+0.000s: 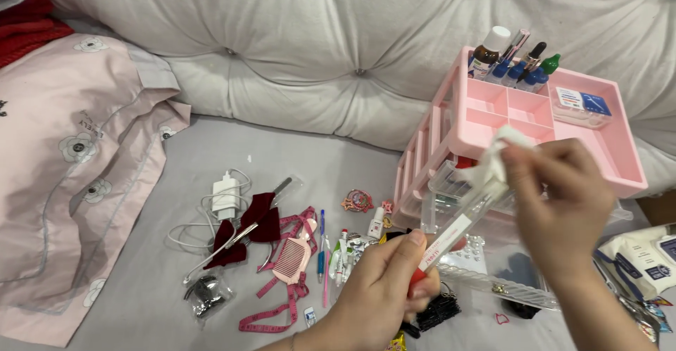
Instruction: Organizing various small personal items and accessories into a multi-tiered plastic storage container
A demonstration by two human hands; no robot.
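Observation:
My left hand (380,291) grips the red end of a slim clear tube (458,228) with a white label, held slanting up to the right. My right hand (556,196) pinches a white wipe (496,157) against the tube's upper end. Both hands hover in front of a pink drawer organiser (620,154) whose top tray holds several small bottles (510,59) and a small clear box (581,106). A clear drawer (493,277) lies below my hands.
On the grey bedsheet lie a white charger with cable (225,197), dark red bows (255,221), a pink comb (291,258), a pink tape measure (271,314), pens (322,249) and small tubes. A pink pillow (67,161) lies left, a wipes pack (644,259) right, a tufted headboard (317,34) behind.

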